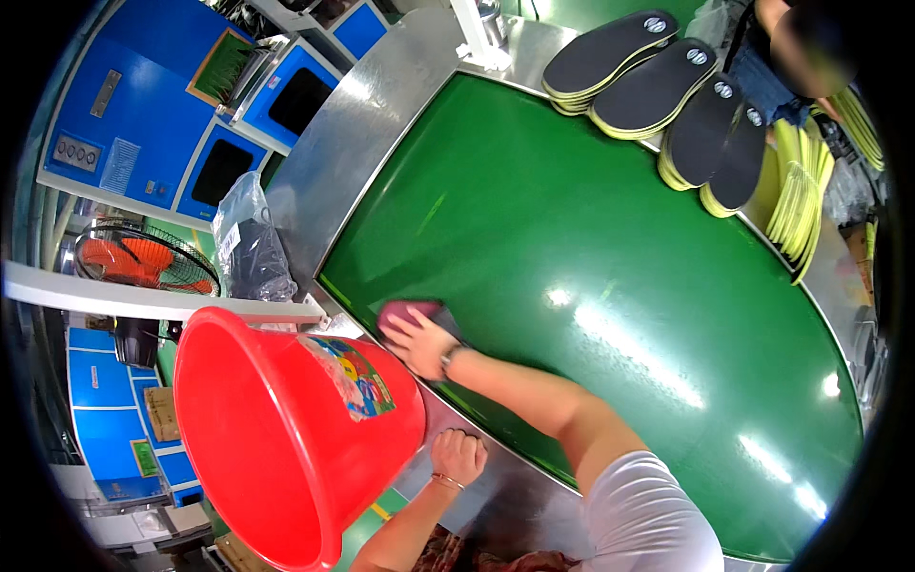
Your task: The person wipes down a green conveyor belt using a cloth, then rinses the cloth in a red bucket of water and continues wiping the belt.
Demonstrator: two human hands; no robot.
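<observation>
Green, shiny work surface (534, 219) inside a curved metal border (305, 181), with blue machines (143, 105) beyond at the left.
Near the left corner of the green surface, just beside a red bucket (315, 419), a dark red cloth-like thing (429, 308), partly covered by the right hand (419, 343) from above, with fingers rather spread over it; somewhat blurred, so cannot tell whether pinched or only pressed down. At the near border, close to the bucket, the left hand (459, 456), with fingers curled into a fist; cannot tell if holding something inside. Along the far border, several black insoles (653, 91) with yellow-green undersides, in stacks, and next to these a yellow-green bundle (799, 195). Behind the bucket, a clear plastic bag (253, 243) with dark contents, near an orange fan (143, 259).
</observation>
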